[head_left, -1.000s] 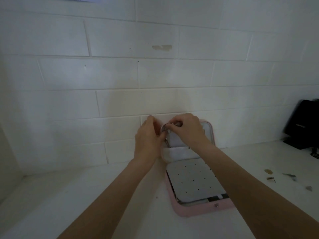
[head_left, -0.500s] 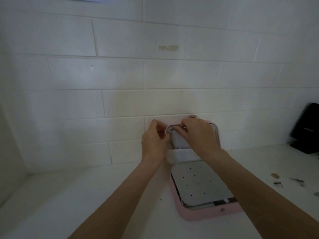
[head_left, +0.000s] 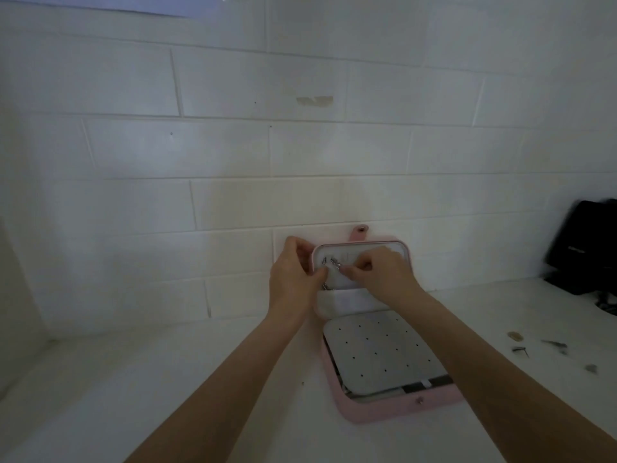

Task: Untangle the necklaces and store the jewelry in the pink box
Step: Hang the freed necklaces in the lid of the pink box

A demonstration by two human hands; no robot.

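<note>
- The white desk (head_left: 167, 389) spreads beneath both hands, against a white block wall (head_left: 233, 145).
- The pink box (head_left: 397, 407) lies open below the hands, its lid (head_left: 402, 247) upright against the wall behind them.
- The left hand (head_left: 293, 279), its grip curled, pinches the lid's left edge.
- The right hand (head_left: 380, 275), just right of it, pinches a silver necklace (head_left: 335, 262) against the lid's lining.
- Small bits (head_left: 521, 349) lie well off to the right.

left hand (head_left: 293, 279) + right hand (head_left: 384, 275) | pinching necklace (head_left: 334, 263) | pink box (head_left: 397, 409) lid (upright)
</note>
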